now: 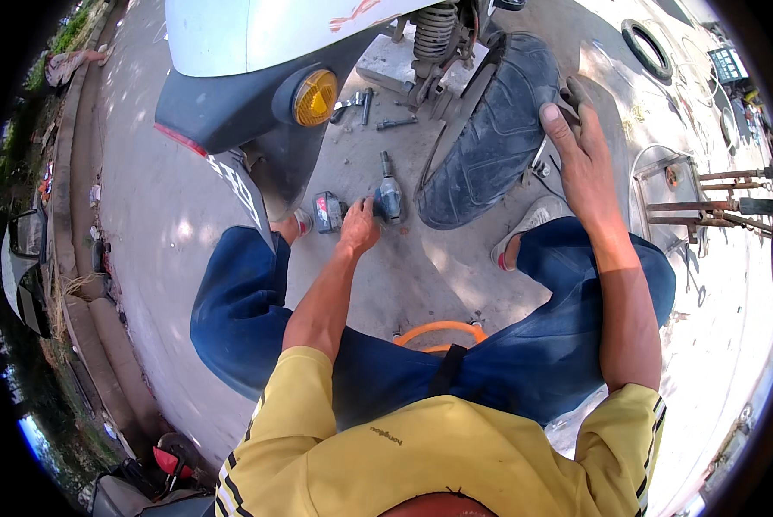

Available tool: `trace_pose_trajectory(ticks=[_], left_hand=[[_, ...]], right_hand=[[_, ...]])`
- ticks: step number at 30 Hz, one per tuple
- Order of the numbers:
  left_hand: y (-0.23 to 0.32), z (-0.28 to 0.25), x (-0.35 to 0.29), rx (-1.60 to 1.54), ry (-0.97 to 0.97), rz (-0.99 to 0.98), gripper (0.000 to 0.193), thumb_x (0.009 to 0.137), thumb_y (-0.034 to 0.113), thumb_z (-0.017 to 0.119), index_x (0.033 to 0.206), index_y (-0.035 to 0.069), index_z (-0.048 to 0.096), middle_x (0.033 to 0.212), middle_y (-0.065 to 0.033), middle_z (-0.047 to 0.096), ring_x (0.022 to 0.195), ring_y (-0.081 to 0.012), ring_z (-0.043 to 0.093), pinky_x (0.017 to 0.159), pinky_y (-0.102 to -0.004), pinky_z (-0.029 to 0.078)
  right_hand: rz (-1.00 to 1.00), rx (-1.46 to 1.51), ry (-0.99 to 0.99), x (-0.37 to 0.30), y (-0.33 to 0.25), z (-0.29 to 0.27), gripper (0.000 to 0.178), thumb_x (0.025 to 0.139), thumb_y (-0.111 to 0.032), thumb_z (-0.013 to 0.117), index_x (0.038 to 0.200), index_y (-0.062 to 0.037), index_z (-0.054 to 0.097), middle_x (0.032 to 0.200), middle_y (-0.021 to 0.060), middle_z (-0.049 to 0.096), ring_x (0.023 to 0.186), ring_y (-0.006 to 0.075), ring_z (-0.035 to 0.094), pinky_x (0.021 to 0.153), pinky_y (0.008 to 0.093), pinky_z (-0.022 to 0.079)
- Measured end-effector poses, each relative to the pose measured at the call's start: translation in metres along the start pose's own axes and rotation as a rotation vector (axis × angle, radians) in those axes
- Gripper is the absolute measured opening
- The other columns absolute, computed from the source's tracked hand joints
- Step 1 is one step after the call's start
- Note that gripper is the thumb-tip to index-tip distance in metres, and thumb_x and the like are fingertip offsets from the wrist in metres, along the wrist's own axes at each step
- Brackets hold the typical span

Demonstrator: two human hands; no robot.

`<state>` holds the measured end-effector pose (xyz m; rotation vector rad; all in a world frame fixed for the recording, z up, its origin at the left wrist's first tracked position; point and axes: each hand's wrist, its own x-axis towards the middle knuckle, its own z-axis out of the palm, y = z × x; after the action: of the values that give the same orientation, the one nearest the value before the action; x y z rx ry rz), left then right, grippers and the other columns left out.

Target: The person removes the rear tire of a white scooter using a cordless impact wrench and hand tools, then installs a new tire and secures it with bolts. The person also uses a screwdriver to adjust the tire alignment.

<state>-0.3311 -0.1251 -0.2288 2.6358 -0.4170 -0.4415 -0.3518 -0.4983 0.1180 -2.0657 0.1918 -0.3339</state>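
On the ground in front of me lies a cordless impact wrench (pixel 390 196), its battery end (pixel 327 212) to the left. The fingers of my left hand (pixel 361 227) close round its handle, between battery and head. My right hand (pixel 583 153) rests at the right side of the scooter's rear tyre (pixel 500 138), thumb and fingers apart, holding nothing; its fingertips partly hide behind the tyre's edge. Above the tyre sits a coil-spring shock absorber (pixel 436 39). White and dark bodywork (pixel 266 34) with an amber turn signal (pixel 315 97) hangs over the tool.
Loose sockets or bolts (pixel 396 124) and a metal wrench (pixel 349 103) lie beyond the tool. A pale block (pixel 385 62) sits under the scooter. An orange stool (pixel 439 328) is below me. To the right are a metal stand (pixel 662 185) and a loose tyre (pixel 647 50); a kerb (pixel 76 258) runs along the left.
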Motion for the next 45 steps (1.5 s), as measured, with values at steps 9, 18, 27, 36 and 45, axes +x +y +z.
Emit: trace_pose_trajectory(ticks=[9, 18, 27, 36, 45], left_hand=[[-0.033, 0.0, 0.118, -0.166, 0.251, -0.097, 0.059, 0.089, 0.004, 0.061, 0.146, -0.001, 0.044, 0.141, -0.0317, 0.05, 0.131, -0.0503, 0.048, 0.112, -0.0515, 0.042], [-0.082, 0.038, 0.288, -0.236, 0.509, 0.007, 0.058, 0.089, 0.007, 0.063, 0.142, -0.003, 0.043, 0.139, -0.033, 0.047, 0.13, -0.0517, 0.046, 0.111, -0.0546, 0.039], [-0.085, 0.03, 0.363, -0.195, 0.454, -0.087, 0.044, 0.091, 0.009, 0.063, 0.13, -0.004, 0.046, 0.122, -0.0313, 0.051, 0.114, -0.0505, 0.05, 0.099, -0.0538, 0.042], [-0.098, 0.009, 0.318, -0.199, 0.44, -0.049, 0.031, 0.094, 0.01, 0.063, 0.117, -0.004, 0.048, 0.106, -0.0297, 0.055, 0.099, -0.0493, 0.054, 0.088, -0.053, 0.044], [-0.033, -0.001, 0.149, -0.188, 0.261, -0.074, 0.023, 0.088, 0.01, 0.062, 0.104, -0.005, 0.055, 0.096, -0.0299, 0.061, 0.09, -0.0471, 0.06, 0.081, -0.0537, 0.048]], right_hand=[[0.164, 0.196, -0.156, 0.013, -0.023, 0.009, 0.094, 0.106, -0.048, 0.058, 0.158, 0.0163, 0.013, 0.138, 0.0317, 0.058, 0.13, 0.0374, 0.059, 0.112, 0.04, 0.044], [0.174, 0.214, -0.307, 0.012, -0.022, 0.001, 0.102, 0.106, -0.042, 0.058, 0.159, 0.0119, -0.011, 0.163, 0.0357, 0.021, 0.151, 0.0389, 0.032, 0.123, 0.0442, 0.027], [0.239, 0.216, -0.439, 0.017, -0.026, -0.014, 0.12, 0.097, -0.036, 0.074, 0.155, 0.0146, -0.019, 0.162, 0.0404, 0.019, 0.151, 0.0424, 0.033, 0.123, 0.0417, 0.028], [0.119, 0.009, -0.416, 0.024, -0.016, -0.014, 0.118, 0.098, -0.042, 0.071, 0.156, 0.0146, -0.015, 0.156, 0.0423, 0.031, 0.143, 0.045, 0.045, 0.118, 0.0437, 0.036], [0.022, 0.018, -0.263, 0.017, -0.011, 0.0, 0.097, 0.105, -0.036, 0.062, 0.16, 0.0138, 0.0, 0.151, 0.0328, 0.047, 0.14, 0.036, 0.049, 0.115, 0.0421, 0.041]])
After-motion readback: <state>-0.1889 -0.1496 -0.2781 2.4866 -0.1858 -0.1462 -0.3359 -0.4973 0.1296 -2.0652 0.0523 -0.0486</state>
